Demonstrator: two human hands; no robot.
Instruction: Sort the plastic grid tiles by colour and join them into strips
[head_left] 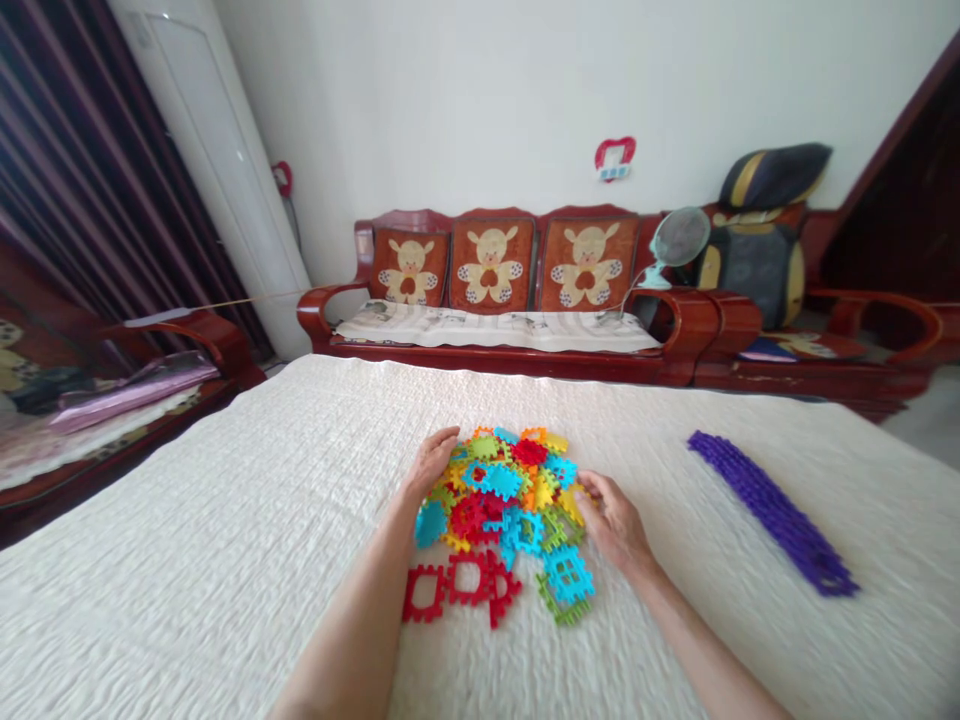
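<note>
A heap of flat plastic interlocking building pieces [502, 483] in red, blue, green, yellow and orange lies on the white quilted cover. My left hand [433, 460] rests along the heap's left side, fingers stretched forward. On the opposite side, my right hand [613, 515] touches the heap's edge by a yellow piece [571, 502], its fingers apart. Closer to me lie red frame-shaped pieces [469, 578] and a blue window-shaped piece [568, 574], which overlaps a green one [559, 606]. Neither hand grips a piece that I can see.
To the right on the quilted cover [225, 520] lies a long purple woven or braided strip [772, 510]. Past the far edge stands a wooden sofa [495, 358] with bear cushions [491, 265]. A small fan [679, 240] and a massage-type seat cushion [754, 265] are at the back right.
</note>
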